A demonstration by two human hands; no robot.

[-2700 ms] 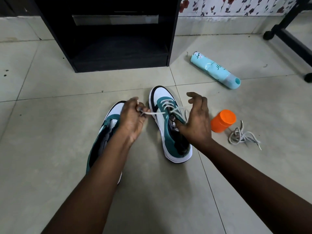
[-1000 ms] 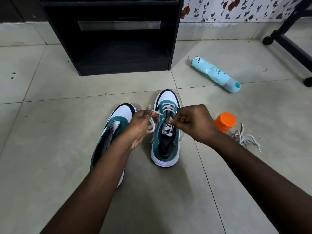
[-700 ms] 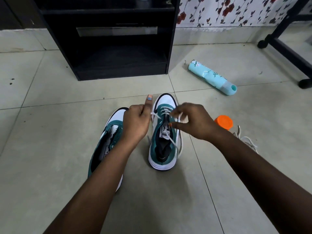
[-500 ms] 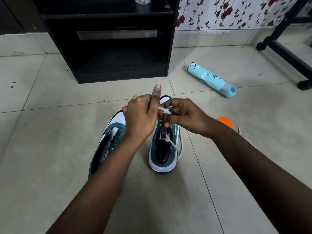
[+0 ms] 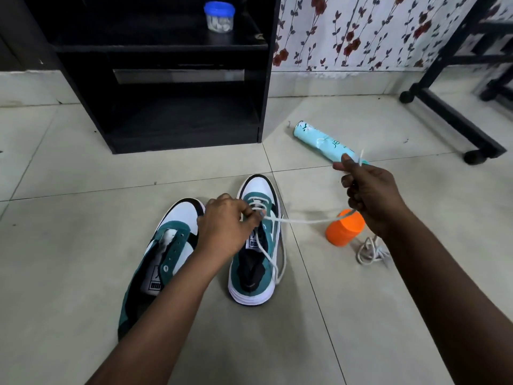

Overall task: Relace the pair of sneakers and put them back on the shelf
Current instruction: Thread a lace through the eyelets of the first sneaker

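Two green, white and black sneakers stand side by side on the tiled floor. The right sneaker (image 5: pixel 256 262) is partly laced with a white lace (image 5: pixel 305 220). My left hand (image 5: pixel 226 227) pinches the lace at the eyelets on its upper. My right hand (image 5: pixel 369 195) grips the lace's free end, raised to the right, and the lace runs taut between the hands. The left sneaker (image 5: pixel 163 262) has no lace. A second white lace (image 5: pixel 370 251) lies bunched on the floor. The black shelf (image 5: pixel 177 73) stands behind the shoes.
An orange cap (image 5: pixel 344 227) sits on the floor right of the shoes. Farther back lies a light blue spray can (image 5: pixel 324 141). A small jar with a blue lid (image 5: pixel 219 16) stands on the shelf's upper board. A black wheeled frame (image 5: pixel 455 112) is at the right.
My right hand has pulled the lace end out to the right and up, drawing it taut. My left hand has dropped onto the eyelets. The view has tilted upward.
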